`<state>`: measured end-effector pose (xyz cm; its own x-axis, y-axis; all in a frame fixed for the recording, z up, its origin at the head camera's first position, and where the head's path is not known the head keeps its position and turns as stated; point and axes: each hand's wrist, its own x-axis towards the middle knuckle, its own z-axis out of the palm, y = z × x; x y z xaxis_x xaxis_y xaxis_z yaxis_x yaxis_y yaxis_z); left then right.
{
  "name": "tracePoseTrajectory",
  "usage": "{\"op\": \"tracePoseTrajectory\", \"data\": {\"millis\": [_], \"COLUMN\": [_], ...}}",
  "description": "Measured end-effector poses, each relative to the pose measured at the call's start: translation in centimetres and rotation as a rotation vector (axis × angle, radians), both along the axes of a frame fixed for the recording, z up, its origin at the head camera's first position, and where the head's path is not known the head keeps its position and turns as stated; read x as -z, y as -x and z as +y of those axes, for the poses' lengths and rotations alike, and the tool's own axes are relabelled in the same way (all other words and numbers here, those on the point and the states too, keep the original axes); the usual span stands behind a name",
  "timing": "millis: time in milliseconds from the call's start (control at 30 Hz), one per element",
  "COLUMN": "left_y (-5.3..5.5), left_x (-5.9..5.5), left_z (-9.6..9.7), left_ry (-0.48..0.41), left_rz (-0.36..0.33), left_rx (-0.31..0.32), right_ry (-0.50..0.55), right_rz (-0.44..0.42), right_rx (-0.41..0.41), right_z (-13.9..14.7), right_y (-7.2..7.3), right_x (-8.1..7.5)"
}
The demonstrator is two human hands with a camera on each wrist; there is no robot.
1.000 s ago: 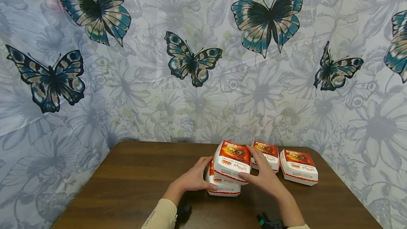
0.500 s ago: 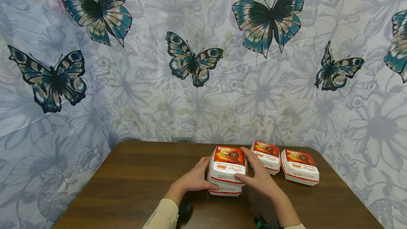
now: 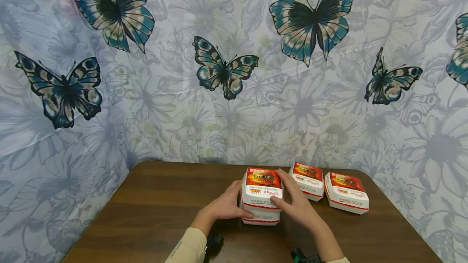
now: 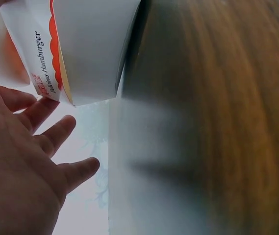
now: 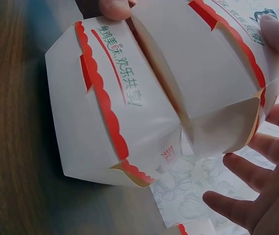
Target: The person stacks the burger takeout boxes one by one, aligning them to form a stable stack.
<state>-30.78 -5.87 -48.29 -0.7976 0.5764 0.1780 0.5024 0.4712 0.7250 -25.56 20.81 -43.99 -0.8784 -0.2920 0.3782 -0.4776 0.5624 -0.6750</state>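
Observation:
Two white hamburger boxes with red printed lids are stacked on the table. The upper box (image 3: pixel 261 201) sits nearly squarely over the lower box (image 3: pixel 266 216), hiding its lid in the head view. My left hand (image 3: pixel 224 205) grips the lower box's left side, thumb at its front face. My right hand (image 3: pixel 299 206) holds the upper box by its right side, thumb at the front corner. In the right wrist view a narrow dark seam runs between the lower box (image 5: pixel 56 112) and the upper box (image 5: pixel 193 58).
Two more hamburger boxes stand at the table's back right, one box (image 3: pixel 310 185) just behind my right hand and the other box (image 3: pixel 347 198) farther right. A butterfly-printed cloth (image 3: pixel 164 92) hangs behind the brown table (image 3: pixel 153 206).
The upper box, earlier tilted and offset to the right, has come left and down onto the lower box with my right hand. My left hand has stayed at the lower box.

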Motion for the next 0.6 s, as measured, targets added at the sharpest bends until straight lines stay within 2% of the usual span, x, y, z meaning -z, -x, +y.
{"op": "tracePoseTrajectory", "data": {"millis": [133,267,400,600], "left_y": [0.1,0.0,-0.2,-0.7], "left_x": [-0.3,-0.9,-1.9,-2.8], "left_z": [-0.4,-0.9,-1.0,-0.6], "left_ry": [-0.026,-0.099,-0.146,-0.153], "left_rz": [-0.058,-0.106,-0.092,-0.083], "left_rx": [-0.005,-0.006,0.014,0.017], "right_ry": [0.007,0.02,0.026,0.03], "right_rz": [0.007,0.005,0.012,0.033], "right_rx": [0.007,0.006,-0.002,-0.021], "right_z": [-0.1,-0.3,-0.3,-0.4], "right_y": [0.1,0.1,0.2,0.2], "right_x": [0.1,0.2,0.2,0.3]}}
